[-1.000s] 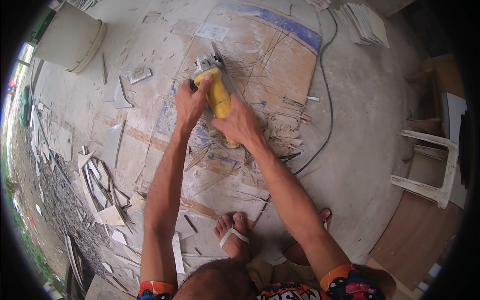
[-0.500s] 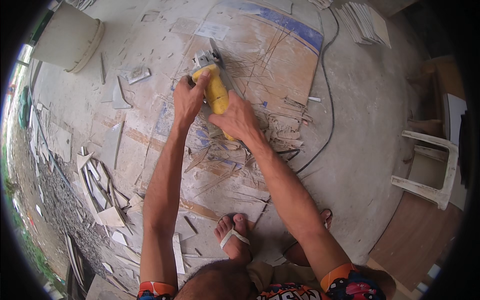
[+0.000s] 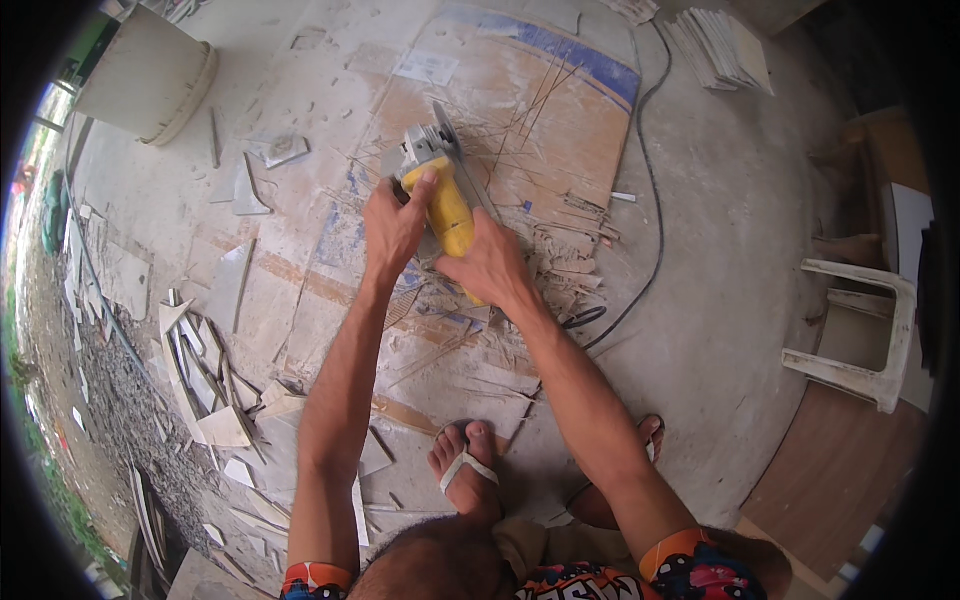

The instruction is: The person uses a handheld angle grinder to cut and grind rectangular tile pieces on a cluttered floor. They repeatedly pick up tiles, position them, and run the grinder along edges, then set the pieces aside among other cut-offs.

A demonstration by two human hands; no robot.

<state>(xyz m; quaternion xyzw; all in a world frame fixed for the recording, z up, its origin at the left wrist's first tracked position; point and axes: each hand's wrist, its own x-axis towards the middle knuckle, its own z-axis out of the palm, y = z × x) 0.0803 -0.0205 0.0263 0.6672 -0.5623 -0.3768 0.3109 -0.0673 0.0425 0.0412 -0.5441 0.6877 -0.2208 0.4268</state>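
A yellow angle grinder (image 3: 449, 212) with a grey metal head and a thin disc is held between both my hands, its head pointing away from me. My left hand (image 3: 393, 228) is closed around the front part, with the thumb lying on top of the yellow body. Farther back, my right hand (image 3: 492, 264) wraps the rear of the body. A grey flat piece shows in part beside and beneath the grinder; what it is I cannot tell. Under all this lies a dusty, scored cardboard sheet (image 3: 585, 125) with a blue band. Torn cardboard strips (image 3: 565, 235) lie by my right hand.
A black cord (image 3: 655, 190) runs along the right. Broken tile pieces (image 3: 230, 285) and a pile of offcuts (image 3: 205, 375) lie left. A whitish bucket (image 3: 150, 80) stands far left, stacked tiles (image 3: 720, 50) far right. A white plastic stool (image 3: 860, 335) lies right. My sandalled foot (image 3: 468, 475) is near.
The grinder and both hands have come slightly nearer to me and to the right. Both hands keep their hold on it.
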